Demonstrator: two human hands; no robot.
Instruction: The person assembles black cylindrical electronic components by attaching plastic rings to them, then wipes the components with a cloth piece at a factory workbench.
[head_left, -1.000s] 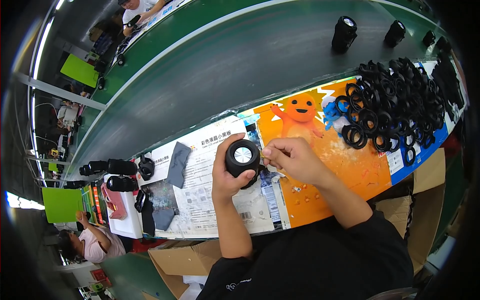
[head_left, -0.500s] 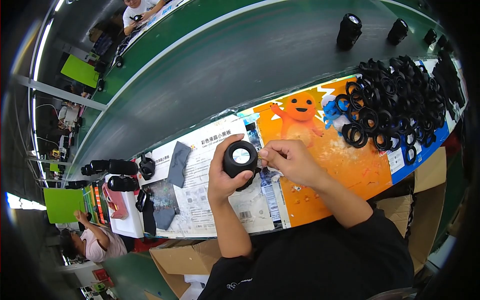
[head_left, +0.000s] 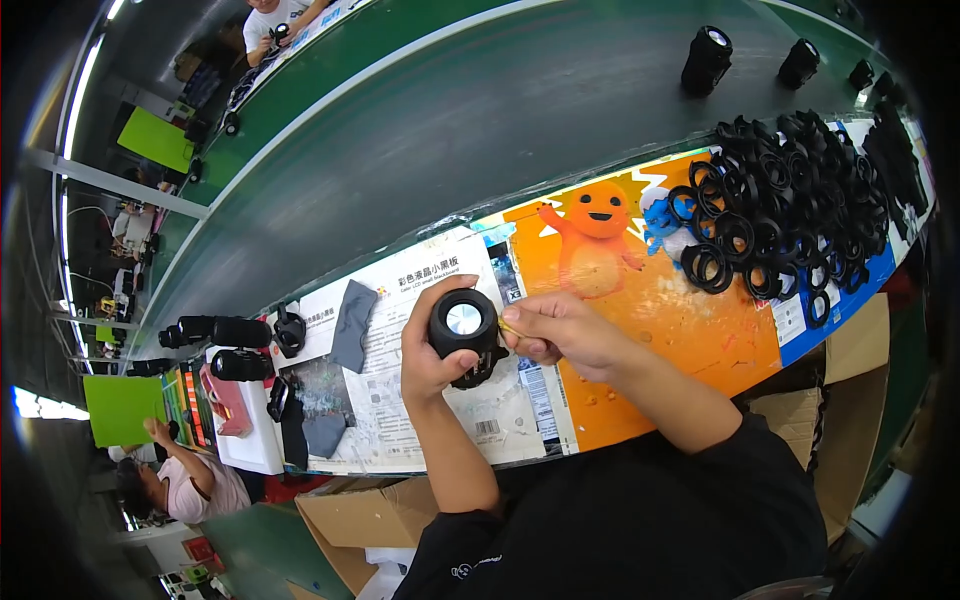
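In the head view, the left hand (head_left: 426, 368) is wrapped around one black cylinder (head_left: 466, 340), silver-faced, held above the printed tabletop (head_left: 400, 425), hiding its left side. The right hand (head_left: 558, 332) pinches a small yellowish piece (head_left: 507, 324) at its right side. Two grey cloths (head_left: 352, 325) lie to the left. A heap of black rings (head_left: 735, 237), too tangled to count, crowds the right. Beyond, two larger black cylinders (head_left: 707, 62) stand on the grey belt (head_left: 400, 160); two cardboard boxes (head_left: 365, 515) sit below.
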